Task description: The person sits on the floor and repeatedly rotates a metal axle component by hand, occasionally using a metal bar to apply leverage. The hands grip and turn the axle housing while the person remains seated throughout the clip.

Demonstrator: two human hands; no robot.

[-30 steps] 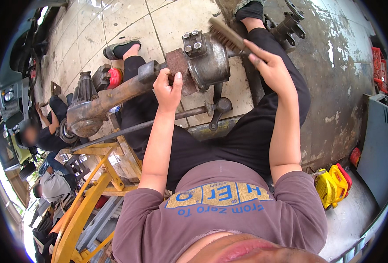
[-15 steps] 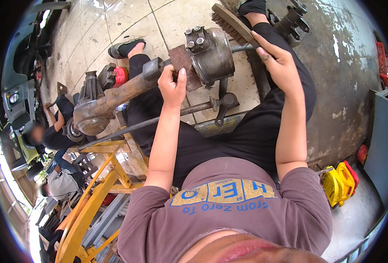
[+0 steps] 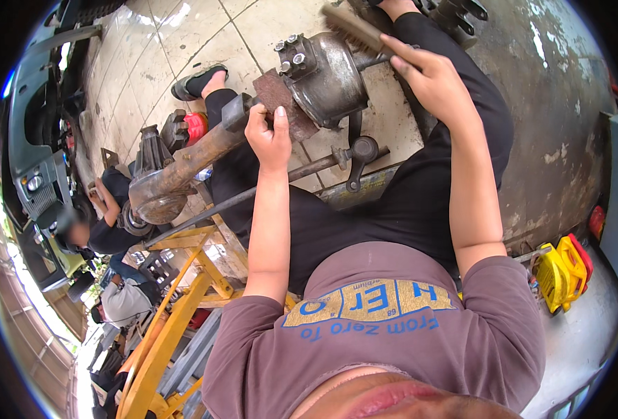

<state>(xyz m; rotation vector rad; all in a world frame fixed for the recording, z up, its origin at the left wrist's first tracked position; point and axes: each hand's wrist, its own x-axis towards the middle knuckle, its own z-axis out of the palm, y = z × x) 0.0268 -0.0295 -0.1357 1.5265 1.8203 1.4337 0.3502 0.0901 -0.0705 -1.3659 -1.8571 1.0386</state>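
My left hand (image 3: 270, 142) pinches a reddish-brown sheet of sandpaper (image 3: 279, 96) between thumb and fingers. The sheet lies against the near left side of a greasy round metal housing (image 3: 331, 80) that has bolts on top. My right hand (image 3: 429, 85) is closed round the handle of a wooden scrub brush (image 3: 356, 29), partly blurred, at the housing's far right over a thin shaft. A rusty axle tube (image 3: 200, 150) runs left from beside my left hand to a bulging axle casing (image 3: 157, 195). Below the housing sits a metal lever arm (image 3: 357, 164) on a long rod.
Yellow metal stands (image 3: 166, 335) are at the lower left. Two people (image 3: 106, 227) sit low near a parked vehicle (image 3: 36, 174) at the left. A yellow and red plastic object (image 3: 563, 272) lies at right. My legs straddle the parts on the tiled floor (image 3: 183, 35).
My right hand and the brush have shifted a little up and left. My left hand still holds the sandpaper against the housing. The whole view has moved slightly.
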